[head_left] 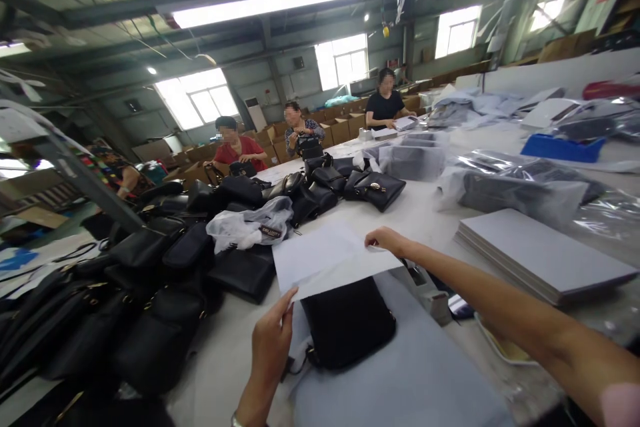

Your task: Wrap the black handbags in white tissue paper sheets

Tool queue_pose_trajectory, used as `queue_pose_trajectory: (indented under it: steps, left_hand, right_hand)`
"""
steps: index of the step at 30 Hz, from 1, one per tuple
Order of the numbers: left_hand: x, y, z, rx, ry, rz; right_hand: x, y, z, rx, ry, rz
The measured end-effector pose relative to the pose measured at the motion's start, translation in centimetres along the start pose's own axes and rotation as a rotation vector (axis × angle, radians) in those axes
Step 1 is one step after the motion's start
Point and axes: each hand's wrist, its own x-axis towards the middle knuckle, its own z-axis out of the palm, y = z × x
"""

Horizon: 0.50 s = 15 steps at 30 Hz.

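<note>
A white sheet (330, 257) is held between my two hands and covers the upper part of a black bag (350, 327). My left hand (273, 337) pinches the sheet's near left corner, thumb and fingers pressed together. Closed on the sheet's right edge is my right hand (387, 240). Under the bag lies pale grey-blue wrapping (400, 373), spreading toward the table's front. A small strap end with a metal ring shows at the bag's lower left.
Black bags (155, 327) are heaped along the left. Grey boards (545, 253) are stacked at the right, with plastic-wrapped items (515, 187) and a blue tray (563, 147) behind. Several people sit across the table (420, 197). A dispenser-like object (430, 293) stands beside my right forearm.
</note>
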Motion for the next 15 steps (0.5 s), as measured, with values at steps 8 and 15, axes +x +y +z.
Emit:
queue_pose_trajectory:
  steps: [8, 15]
  left_hand:
    - [-1.7, 1.0, 0.6, 0.097, -0.043, 0.17]
    - [-3.3, 1.7, 2.5, 0.27, -0.087, 0.285]
  right_hand:
    - [-2.7, -2.2, -2.5, -0.019, 0.393, 0.16]
    - [-8.3, -11.4, -3.1, -0.016, 0.488, -0.232]
